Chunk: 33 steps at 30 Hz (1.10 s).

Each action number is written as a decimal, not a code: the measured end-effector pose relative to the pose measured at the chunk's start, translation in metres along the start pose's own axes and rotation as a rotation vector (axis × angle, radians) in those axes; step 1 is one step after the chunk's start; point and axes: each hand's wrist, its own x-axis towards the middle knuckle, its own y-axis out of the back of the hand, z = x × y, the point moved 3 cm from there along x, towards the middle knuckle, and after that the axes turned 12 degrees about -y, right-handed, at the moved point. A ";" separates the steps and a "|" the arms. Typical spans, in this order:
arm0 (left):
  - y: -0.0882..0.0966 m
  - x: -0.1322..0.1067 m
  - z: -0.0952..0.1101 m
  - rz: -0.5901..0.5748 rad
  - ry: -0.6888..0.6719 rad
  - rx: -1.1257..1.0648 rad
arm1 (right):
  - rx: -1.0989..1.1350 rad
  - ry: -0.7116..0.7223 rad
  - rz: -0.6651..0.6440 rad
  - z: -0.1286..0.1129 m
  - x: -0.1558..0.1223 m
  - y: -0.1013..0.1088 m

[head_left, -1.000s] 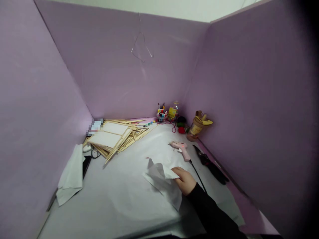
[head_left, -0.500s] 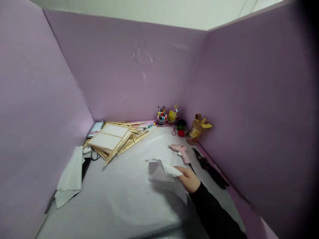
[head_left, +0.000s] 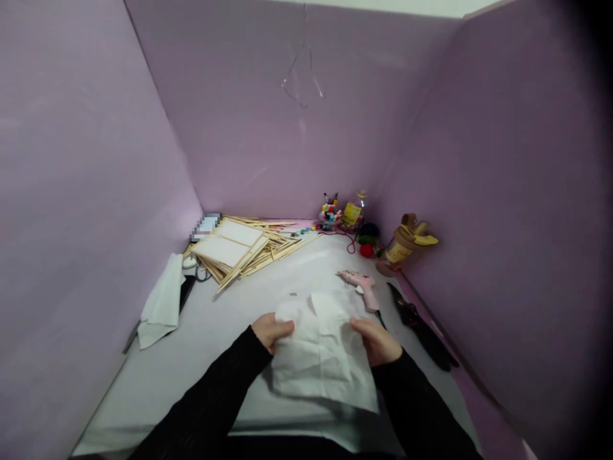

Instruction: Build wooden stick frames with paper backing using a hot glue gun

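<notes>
Head view shows your left hand (head_left: 271,329) and your right hand (head_left: 378,342) each gripping an opposite side of a creased white paper sheet (head_left: 320,361), fingers closed on its edges. The sheet is spread between your hands over the white-covered table (head_left: 215,345), near its front edge. A pink glue gun (head_left: 363,285) lies just beyond your right hand. A pile of wooden sticks (head_left: 253,246) sits well apart at the back left, and a folded white cloth (head_left: 163,303) lies by the left wall.

White paper (head_left: 320,358), pink glue gun (head_left: 364,286), pale wooden sticks (head_left: 258,252), purple walls (head_left: 268,128).
</notes>
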 end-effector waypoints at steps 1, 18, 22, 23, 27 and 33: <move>0.005 0.002 -0.001 0.042 -0.024 0.023 | 0.050 -0.055 -0.030 0.008 0.002 -0.002; 0.005 -0.054 0.101 -0.159 -0.871 1.085 | -0.486 0.621 0.163 -0.055 -0.018 0.033; 0.031 -0.038 0.043 -0.109 -0.707 1.101 | -0.627 0.554 0.168 -0.004 0.003 0.011; 0.033 -0.039 0.035 -0.095 -0.683 1.096 | -0.647 0.543 0.146 0.001 0.002 0.007; 0.024 -0.064 0.046 -0.149 -0.707 0.907 | -0.515 0.544 -0.016 -0.025 -0.027 0.011; 0.015 -0.057 0.091 0.160 -0.473 0.570 | -0.224 0.324 0.124 -0.076 -0.026 0.032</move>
